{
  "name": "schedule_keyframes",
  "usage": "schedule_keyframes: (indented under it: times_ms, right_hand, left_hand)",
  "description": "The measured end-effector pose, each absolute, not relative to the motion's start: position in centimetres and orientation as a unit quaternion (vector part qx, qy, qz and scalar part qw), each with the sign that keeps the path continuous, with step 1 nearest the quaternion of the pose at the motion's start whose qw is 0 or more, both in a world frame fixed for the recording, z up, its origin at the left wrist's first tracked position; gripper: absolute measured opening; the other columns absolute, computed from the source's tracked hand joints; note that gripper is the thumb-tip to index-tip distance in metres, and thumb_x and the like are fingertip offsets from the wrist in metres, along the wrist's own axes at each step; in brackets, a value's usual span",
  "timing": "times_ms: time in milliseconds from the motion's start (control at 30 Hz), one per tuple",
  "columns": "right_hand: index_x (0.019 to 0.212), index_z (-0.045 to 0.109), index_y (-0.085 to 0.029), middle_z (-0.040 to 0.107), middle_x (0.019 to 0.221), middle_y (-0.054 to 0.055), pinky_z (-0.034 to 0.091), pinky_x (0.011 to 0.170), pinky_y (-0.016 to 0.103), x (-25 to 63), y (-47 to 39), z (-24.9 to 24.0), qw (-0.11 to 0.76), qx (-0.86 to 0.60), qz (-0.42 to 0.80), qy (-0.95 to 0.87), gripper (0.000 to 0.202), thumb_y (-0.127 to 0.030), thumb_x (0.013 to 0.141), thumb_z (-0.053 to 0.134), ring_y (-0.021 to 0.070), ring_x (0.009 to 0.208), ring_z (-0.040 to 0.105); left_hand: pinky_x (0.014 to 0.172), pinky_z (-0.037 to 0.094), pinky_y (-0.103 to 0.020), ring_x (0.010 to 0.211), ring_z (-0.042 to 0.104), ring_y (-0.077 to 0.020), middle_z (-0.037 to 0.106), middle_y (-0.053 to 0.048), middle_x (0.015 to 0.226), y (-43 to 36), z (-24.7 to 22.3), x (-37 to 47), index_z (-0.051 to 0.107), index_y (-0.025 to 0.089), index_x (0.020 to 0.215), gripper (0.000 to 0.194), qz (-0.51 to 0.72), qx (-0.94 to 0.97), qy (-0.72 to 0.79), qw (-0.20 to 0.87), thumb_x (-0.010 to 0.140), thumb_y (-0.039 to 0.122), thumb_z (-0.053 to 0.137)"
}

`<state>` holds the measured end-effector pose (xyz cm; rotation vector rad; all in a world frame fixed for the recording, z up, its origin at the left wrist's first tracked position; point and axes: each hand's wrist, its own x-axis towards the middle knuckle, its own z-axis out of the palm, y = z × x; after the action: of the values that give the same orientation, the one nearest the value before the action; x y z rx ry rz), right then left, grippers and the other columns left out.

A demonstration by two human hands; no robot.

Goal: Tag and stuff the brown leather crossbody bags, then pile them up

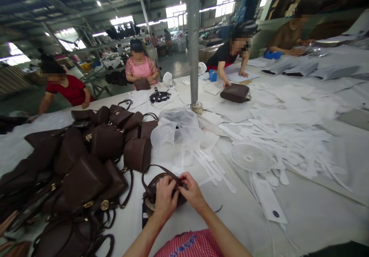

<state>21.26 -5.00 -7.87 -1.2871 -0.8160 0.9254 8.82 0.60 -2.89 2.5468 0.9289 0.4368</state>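
Observation:
A dark brown handbag (181,200) lies on the white table right in front of me, its looped handle (155,166) standing up on the far side. My left hand (166,196) rests over the bag's top with its fingers curled onto it. Beside it, my right hand (190,189) pinches the bag close to where the handle meets it. The fingertips of both hands almost meet, and whatever small part lies between them is hidden. A black flat item (144,215) shows at the bag's left side.
Many brown handbags (86,172) are heaped on the left. A white fan (252,157) stands to the right, near white strips (300,145). Beyond are a clear plastic bag (175,130) and a grey post (193,49). Several co-workers stand round the table, one touching a brown bag (235,93).

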Motion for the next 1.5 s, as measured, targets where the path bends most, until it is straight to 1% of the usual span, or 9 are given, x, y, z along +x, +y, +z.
schedule_keyframes:
  times_ms: [233, 400, 467, 600, 767, 900, 1200, 1400, 1500]
  right_hand:
    - [0.095, 0.046, -0.023, 0.059, 0.081, -0.002, 0.051, 0.076, 0.03, 21.0, -5.2, -7.3, 0.616, -0.551, 0.438, -0.355, 0.03, -0.013, 0.068, 0.055, 0.0155, 0.078, 0.061]
    - [0.113, 0.048, -0.025, 0.048, 0.122, 0.007, 0.045, 0.095, 0.037, 21.1, -6.5, -8.1, 0.602, -0.562, 0.393, -0.409, 0.051, -0.008, 0.065, 0.055, 0.0213, 0.116, 0.049]
    - [0.118, 0.048, -0.025, 0.047, 0.127, 0.008, 0.04, 0.1, 0.042, 21.4, -6.7, -8.9, 0.558, -0.591, 0.371, -0.45, 0.056, -0.01, 0.065, 0.059, 0.0243, 0.122, 0.043]
    - [0.1, 0.054, -0.022, 0.059, 0.098, 0.003, 0.045, 0.084, 0.037, 21.1, -6.1, -10.2, 0.472, -0.617, 0.363, -0.515, 0.037, -0.016, 0.066, 0.067, 0.0222, 0.093, 0.055]
    - [0.082, 0.053, -0.021, 0.057, 0.077, -0.001, 0.042, 0.068, 0.027, 19.7, -5.2, -10.0, 0.457, -0.621, 0.332, -0.543, 0.014, -0.015, 0.071, 0.06, 0.0165, 0.073, 0.053]
    - [0.077, 0.052, -0.021, 0.055, 0.072, -0.001, 0.041, 0.064, 0.026, 19.4, -5.6, -9.3, 0.438, -0.631, 0.315, -0.557, 0.017, -0.009, 0.066, 0.054, 0.0161, 0.068, 0.052]
    - [0.079, 0.054, -0.022, 0.056, 0.076, 0.001, 0.043, 0.067, 0.029, 21.5, -8.0, -8.8, 0.424, -0.622, 0.285, -0.594, 0.02, -0.009, 0.066, 0.048, 0.0184, 0.073, 0.054]
    - [0.079, 0.055, -0.022, 0.058, 0.074, 0.001, 0.046, 0.066, 0.03, 24.5, -10.4, -9.5, 0.405, -0.673, 0.274, -0.555, 0.008, -0.017, 0.074, 0.05, 0.0196, 0.071, 0.056]
    - [0.09, 0.057, -0.02, 0.06, 0.083, 0.003, 0.048, 0.073, 0.032, 25.0, -10.4, -9.3, 0.37, -0.669, 0.278, -0.581, 0.015, -0.018, 0.078, 0.047, 0.0202, 0.08, 0.058]
  left_hand:
    - [0.073, 0.041, -0.036, 0.083, 0.054, -0.0238, 0.062, -0.009, 0.087, 0.7, -3.2, 9.0, 0.065, 0.018, 0.095, 0.027, 0.177, 0.89, 0.346, 0.238, 0.083, 0.013, 0.042]
    - [0.074, 0.044, -0.033, 0.078, 0.058, -0.0203, 0.063, -0.005, 0.078, 1.1, -3.3, 8.7, 0.063, 0.018, 0.077, 0.018, 0.212, 0.815, 0.385, 0.377, 0.079, 0.014, 0.046]
    - [0.07, 0.045, -0.031, 0.073, 0.058, -0.0191, 0.062, -0.003, 0.073, 1.2, -3.5, 8.4, 0.06, 0.018, 0.072, 0.011, 0.222, 0.768, 0.418, 0.432, 0.076, 0.018, 0.05]
    - [0.063, 0.045, -0.028, 0.066, 0.056, -0.0175, 0.058, 0.0, 0.066, 1.3, -3.5, 7.6, 0.056, 0.018, 0.067, 0.007, 0.216, 0.74, 0.437, 0.465, 0.072, 0.018, 0.052]
    - [0.068, 0.043, -0.03, 0.075, 0.056, -0.0205, 0.06, -0.006, 0.075, 1.1, -2.5, 6.5, 0.063, 0.02, 0.077, 0.019, 0.156, 0.871, 0.375, 0.276, 0.08, 0.012, 0.046]
    - [0.063, 0.041, -0.028, 0.071, 0.054, -0.0198, 0.057, -0.005, 0.071, 1.2, -1.8, 5.3, 0.061, 0.02, 0.068, 0.025, 0.141, 0.893, 0.382, 0.195, 0.083, 0.011, 0.042]
    - [0.066, 0.041, -0.027, 0.07, 0.057, -0.0177, 0.059, -0.003, 0.07, 1.7, -0.4, 2.2, 0.058, 0.019, 0.064, 0.018, 0.185, 0.8, 0.476, 0.314, 0.078, 0.015, 0.047]
    - [0.064, 0.041, -0.028, 0.067, 0.057, -0.0181, 0.062, -0.003, 0.067, 3.4, -0.2, -1.4, 0.063, 0.019, 0.065, 0.018, 0.212, 0.761, 0.51, 0.341, 0.077, 0.026, 0.052]
    - [0.065, 0.042, -0.028, 0.069, 0.058, -0.0182, 0.064, -0.003, 0.07, 3.0, -0.6, -1.8, 0.066, 0.019, 0.07, 0.015, 0.242, 0.746, 0.495, 0.374, 0.076, 0.024, 0.054]
